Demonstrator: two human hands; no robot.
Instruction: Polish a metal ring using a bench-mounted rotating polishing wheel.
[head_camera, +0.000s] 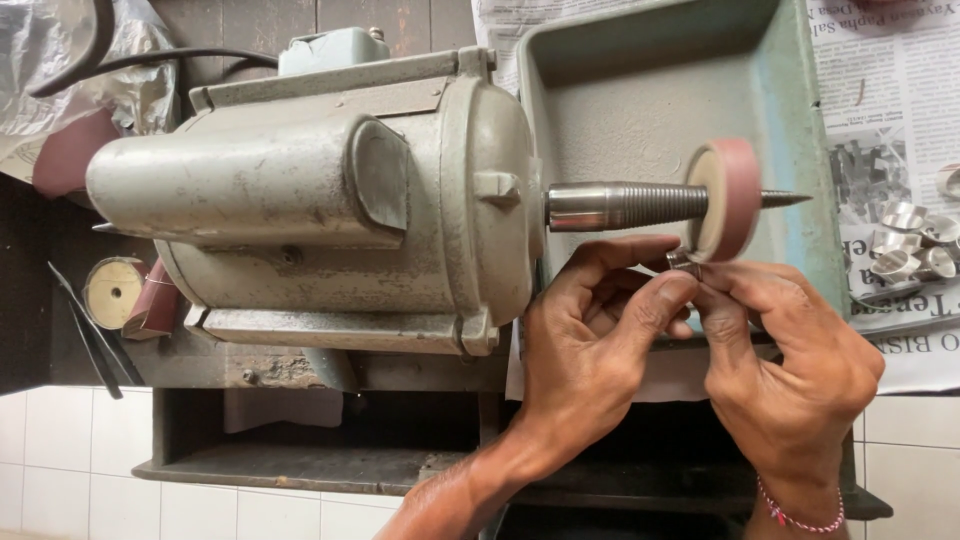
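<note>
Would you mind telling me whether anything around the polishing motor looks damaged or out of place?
Nothing stands out. Both hands, left and right, pinch a small metal ring at the pink wheel; the motor housing is only worn and scuffed.

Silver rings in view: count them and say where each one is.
About 7: one ring pinched by both hands against the pink wheel; roughly five clustered on the newspaper; one at the right edge. Some may overlap.

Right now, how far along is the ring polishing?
Done: hard to say; a cluster of silver rings lies on the newspaper at right, finished or not I cannot tell. In hand: the left hand and right hand pinch one small metal ring against the lower edge of the pink wheel on the motor's tapered spindle. Left: unclear.
</note>
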